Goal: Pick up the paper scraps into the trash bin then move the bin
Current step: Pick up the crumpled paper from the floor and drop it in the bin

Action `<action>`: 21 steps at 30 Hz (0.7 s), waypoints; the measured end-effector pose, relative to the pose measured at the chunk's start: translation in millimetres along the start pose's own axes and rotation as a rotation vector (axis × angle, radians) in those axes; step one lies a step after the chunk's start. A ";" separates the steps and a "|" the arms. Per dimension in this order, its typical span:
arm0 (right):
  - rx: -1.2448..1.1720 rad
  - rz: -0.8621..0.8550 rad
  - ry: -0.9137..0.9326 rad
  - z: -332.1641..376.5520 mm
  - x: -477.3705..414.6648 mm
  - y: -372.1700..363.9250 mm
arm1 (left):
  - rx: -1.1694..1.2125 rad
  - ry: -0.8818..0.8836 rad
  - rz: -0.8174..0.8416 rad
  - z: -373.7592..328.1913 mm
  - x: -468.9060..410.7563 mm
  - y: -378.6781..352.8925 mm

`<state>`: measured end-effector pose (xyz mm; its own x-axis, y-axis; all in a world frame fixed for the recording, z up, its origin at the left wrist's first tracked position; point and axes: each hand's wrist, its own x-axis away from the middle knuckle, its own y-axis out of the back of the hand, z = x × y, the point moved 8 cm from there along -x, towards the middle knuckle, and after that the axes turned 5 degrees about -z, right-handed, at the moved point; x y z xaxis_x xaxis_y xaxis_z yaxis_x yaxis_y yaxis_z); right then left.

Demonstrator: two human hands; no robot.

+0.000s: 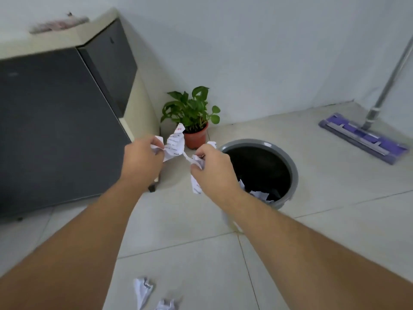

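Both hands are raised above the floor, just left of the grey trash bin [292,173]. My left hand [140,157] grips a crumpled white paper scrap with print [175,144]. My right hand [212,168] is closed on another crumpled paper scrap [196,162], part of which hangs below the fist. The two scraps seem joined by a thin twisted strip between the hands. The bin has a black inside with paper scraps [259,194] at its bottom. Two more crumpled scraps lie on the floor tiles near me: a loose scrap [143,289] and a smaller scrap [166,305].
A dark cabinet with a beige top [55,121] stands at the left. A potted green plant [194,121] sits by the wall behind the hands. A purple flat mop [362,137] rests on the floor at the right, its handle leaning against the wall.
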<state>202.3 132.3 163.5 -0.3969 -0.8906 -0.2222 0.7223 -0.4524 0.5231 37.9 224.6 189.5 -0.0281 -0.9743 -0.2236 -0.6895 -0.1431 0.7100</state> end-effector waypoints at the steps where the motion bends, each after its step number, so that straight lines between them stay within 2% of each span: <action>1: 0.007 -0.025 0.017 7.8 -9.8 18.0 | 0.026 -0.017 -0.006 -18.1 -4.2 2.3; 6: 0.111 -0.175 0.003 12.2 -45.3 116.2 | 0.139 -0.104 0.006 -101.0 -5.8 -22.7; 10: 0.173 -0.216 -0.053 -4.6 -51.9 167.5 | 0.195 -0.156 0.037 -148.8 9.6 -56.9; 15: 0.223 -0.216 -0.093 -22.4 -49.2 184.4 | 0.230 -0.153 0.106 -169.2 15.2 -84.5; 21: 0.237 -0.198 -0.159 -44.0 -46.8 173.5 | 0.133 -0.193 0.108 -165.0 20.7 -101.6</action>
<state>371.1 93.4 228.5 -0.6130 -0.7596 -0.2175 0.4784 -0.5759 0.6630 226.8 190.2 223.0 -0.2354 -0.9296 -0.2835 -0.7639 -0.0033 0.6453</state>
